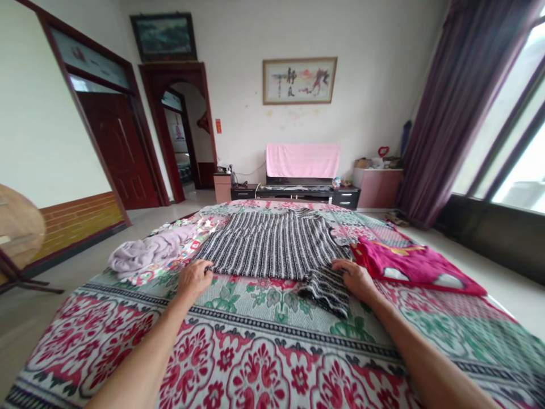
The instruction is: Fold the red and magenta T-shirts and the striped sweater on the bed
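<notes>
A black-and-white striped knit top (268, 244) lies spread across the patterned cloth (259, 363) in front of me. My left hand (195, 278) is closed on its near left corner, fingers pinched over the edge. At the near right, my right hand (354, 277) grips the top where a sleeve (326, 292) folds down toward me. That sleeve rests on the cloth, its end pointing my way. The undersides of both hands' fingertips are hidden.
To the left lies a crumpled lilac garment (147, 250) over a colourful printed cloth (187, 247). A folded magenta garment (419, 264) sits at the right. Beyond the bed-like surface stand a low black cabinet (347, 197) and a pink-draped screen (303, 160).
</notes>
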Demonstrator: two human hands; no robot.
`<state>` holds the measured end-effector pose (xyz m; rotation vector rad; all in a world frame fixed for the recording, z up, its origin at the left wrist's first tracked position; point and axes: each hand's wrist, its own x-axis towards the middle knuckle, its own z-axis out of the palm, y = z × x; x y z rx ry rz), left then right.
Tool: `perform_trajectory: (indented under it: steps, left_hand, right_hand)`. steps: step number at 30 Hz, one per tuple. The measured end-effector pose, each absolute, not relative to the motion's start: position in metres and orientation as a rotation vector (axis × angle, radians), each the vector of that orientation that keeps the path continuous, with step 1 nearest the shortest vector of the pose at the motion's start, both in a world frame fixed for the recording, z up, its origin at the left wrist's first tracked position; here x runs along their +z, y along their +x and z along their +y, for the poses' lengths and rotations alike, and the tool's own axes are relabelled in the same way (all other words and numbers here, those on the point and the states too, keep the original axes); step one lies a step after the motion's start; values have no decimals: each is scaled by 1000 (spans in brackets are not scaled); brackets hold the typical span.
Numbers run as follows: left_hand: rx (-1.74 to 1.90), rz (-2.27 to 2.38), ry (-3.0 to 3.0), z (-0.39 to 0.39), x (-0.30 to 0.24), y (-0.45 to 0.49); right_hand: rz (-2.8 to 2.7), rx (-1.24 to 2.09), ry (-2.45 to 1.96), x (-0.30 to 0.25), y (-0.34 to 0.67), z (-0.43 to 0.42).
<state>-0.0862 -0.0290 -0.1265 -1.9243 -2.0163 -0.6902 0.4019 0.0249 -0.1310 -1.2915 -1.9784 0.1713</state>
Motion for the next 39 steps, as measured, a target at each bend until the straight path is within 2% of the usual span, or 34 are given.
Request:
perform_trajectory:
  steps: [6,11,27,39]
  left_hand:
    - [-695,-2019,-1868,-26,-133,-88]
    - [-738,-2042,-1798,-22,-137,-92]
    - [-842,-1963,-1822,-24,-137,-92]
    - [-1217,-2039,-1780,-20,-118,-81]
  right_hand:
    - [-2158,262,-1138,-129,418,9]
    - [-2169,266,-1214,-120,424,-12]
    - [-2274,75,-1186,-128,401,-6]
    - [-1889,362,-1276,-116,396,-9]
